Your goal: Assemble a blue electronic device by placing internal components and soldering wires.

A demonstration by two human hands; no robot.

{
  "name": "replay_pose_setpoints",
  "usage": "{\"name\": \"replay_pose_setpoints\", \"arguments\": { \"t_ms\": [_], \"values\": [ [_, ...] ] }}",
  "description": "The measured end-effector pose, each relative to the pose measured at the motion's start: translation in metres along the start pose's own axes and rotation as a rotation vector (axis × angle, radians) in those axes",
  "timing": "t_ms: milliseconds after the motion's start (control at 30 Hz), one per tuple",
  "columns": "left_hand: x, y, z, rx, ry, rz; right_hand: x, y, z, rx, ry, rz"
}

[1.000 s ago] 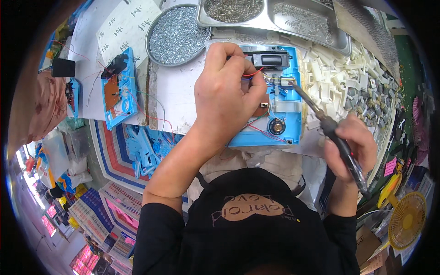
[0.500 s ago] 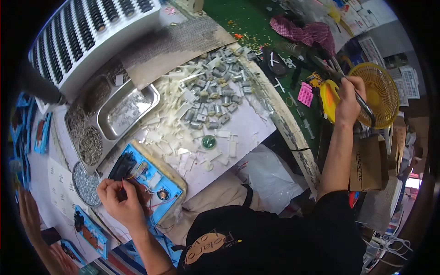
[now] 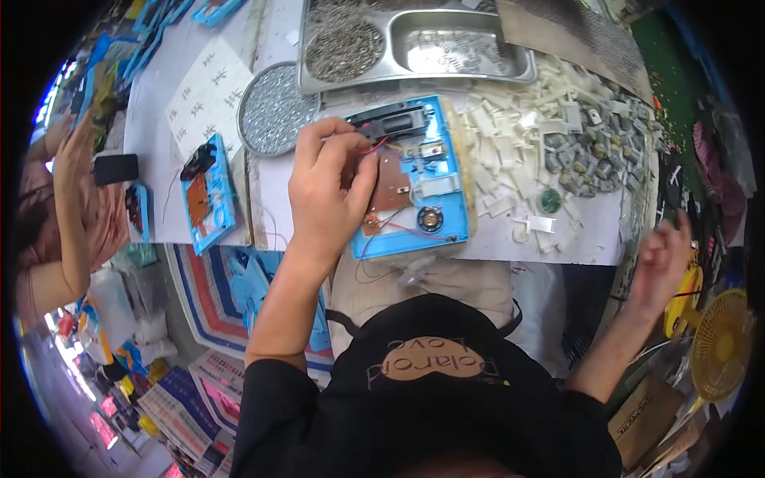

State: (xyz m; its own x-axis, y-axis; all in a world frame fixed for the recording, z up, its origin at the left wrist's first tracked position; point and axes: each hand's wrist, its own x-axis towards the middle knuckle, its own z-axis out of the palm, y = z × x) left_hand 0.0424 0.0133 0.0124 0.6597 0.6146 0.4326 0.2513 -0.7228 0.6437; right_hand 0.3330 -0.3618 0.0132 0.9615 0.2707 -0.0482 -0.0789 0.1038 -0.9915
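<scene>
An opened blue plastic casing [image 3: 448, 179] lies on a pad in front of me. Inside it are a brown circuit board [image 3: 390, 182], a black part with a dark cylinder [image 3: 398, 121] and a small round speaker [image 3: 430, 219]. My left hand [image 3: 327, 187] rests over the casing's left side, its fingers pinched on a thin red wire [image 3: 376, 146] by the black part. Partly blurred, my right hand [image 3: 660, 259] is off to the right with fingers apart and nothing visible in it. It is close to a yellow tool stand [image 3: 684, 303].
White plastic pieces [image 3: 510, 151] and small metal motors [image 3: 598, 147] are heaped right of the casing. Behind is a metal tray [image 3: 414, 86]; a round dish of screws [image 3: 277, 111] sits left. Another blue casing [image 3: 219, 191] lies nearer a co-worker's arm [image 3: 72, 207]. A yellow basket [image 3: 721, 342] stands far right.
My view has swung to the right-hand rotation, shifting the bench across the picture. The dark, long-handled tool in my right hand is gone from it. My left hand stays at the casing.
</scene>
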Motion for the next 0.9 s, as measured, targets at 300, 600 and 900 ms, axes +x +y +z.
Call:
{"name": "replay_pose_setpoints", "arguments": {
  "t_ms": [300, 600, 900],
  "values": [
    [0.002, 0.001, -0.01, 0.011, 0.014, 0.103, -0.047, 0.017, 0.232, -0.694, -0.625, -0.526],
    [-0.012, 0.005, 0.003, -0.032, -0.03, 0.209, -0.037, 0.015, 0.261, -0.864, -0.775, -0.563],
    [-0.014, 0.001, -0.005, -0.067, -0.06, 0.138, -0.058, 0.003, 0.246, -0.869, -0.891, -0.619]
  ]
}}
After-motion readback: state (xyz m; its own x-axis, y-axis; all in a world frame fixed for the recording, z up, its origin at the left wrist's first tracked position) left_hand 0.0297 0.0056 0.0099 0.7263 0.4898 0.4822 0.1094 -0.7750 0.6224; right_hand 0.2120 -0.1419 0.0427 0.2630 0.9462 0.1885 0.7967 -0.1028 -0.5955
